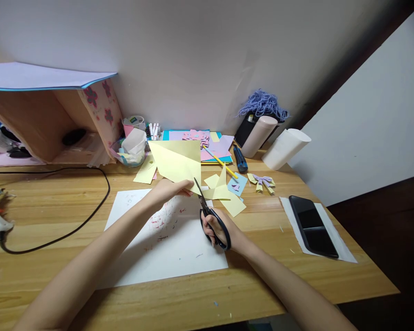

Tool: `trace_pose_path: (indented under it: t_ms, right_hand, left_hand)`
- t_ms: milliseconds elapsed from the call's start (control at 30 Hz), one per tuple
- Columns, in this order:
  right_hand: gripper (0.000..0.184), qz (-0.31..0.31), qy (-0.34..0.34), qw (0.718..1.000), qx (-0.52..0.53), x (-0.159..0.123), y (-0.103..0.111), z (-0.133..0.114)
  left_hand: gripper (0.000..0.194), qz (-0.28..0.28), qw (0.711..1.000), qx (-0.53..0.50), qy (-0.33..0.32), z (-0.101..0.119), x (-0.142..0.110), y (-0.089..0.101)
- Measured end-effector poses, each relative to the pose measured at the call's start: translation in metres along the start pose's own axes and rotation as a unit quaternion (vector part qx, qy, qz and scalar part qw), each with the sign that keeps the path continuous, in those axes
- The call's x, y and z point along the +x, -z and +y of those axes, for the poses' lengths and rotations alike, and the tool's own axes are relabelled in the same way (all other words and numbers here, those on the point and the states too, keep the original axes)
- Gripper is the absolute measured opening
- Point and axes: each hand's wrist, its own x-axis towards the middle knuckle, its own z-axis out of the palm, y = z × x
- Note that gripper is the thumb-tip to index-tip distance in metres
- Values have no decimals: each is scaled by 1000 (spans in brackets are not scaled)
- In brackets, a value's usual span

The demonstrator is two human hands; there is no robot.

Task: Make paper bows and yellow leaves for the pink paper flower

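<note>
A pale yellow flat sheet of paper [177,161] is up above the white paper sheet with red and dark marks [193,257], its lower edge pinched in the left hand [174,187], and here's the right hand [232,227] wrapped around the handles of the black-handled metal scissors [203,201], blades right at that sheet's lower corner! Just to the right, pale yellow paper pieces [233,208] lie near a yellow-and-lilac paper bow [262,180], with a black rectangular smartphone [313,227] farther along the light wooden counter [269,276].
</note>
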Motion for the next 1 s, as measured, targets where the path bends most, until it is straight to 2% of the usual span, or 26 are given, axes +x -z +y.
trace_pose_path:
  t_ms: [167,367,667,1000]
  right_hand:
    - [62,-2,14,1000,0,0,0,2]
    - [71,-43,-9,994,97,1,-3,5]
    - [72,-14,-26,993,115,3,-7,2]
    - [66,20,-21,995,100,3,-9,-3]
  left_hand:
    - [29,8,999,-2,-41,-5,6,-2]
    - [34,5,998,48,-39,-12,7,-7]
    - [37,-28,999,6,-37,-11,5,-8]
    - [38,-29,999,10,-45,-9,4,-7]
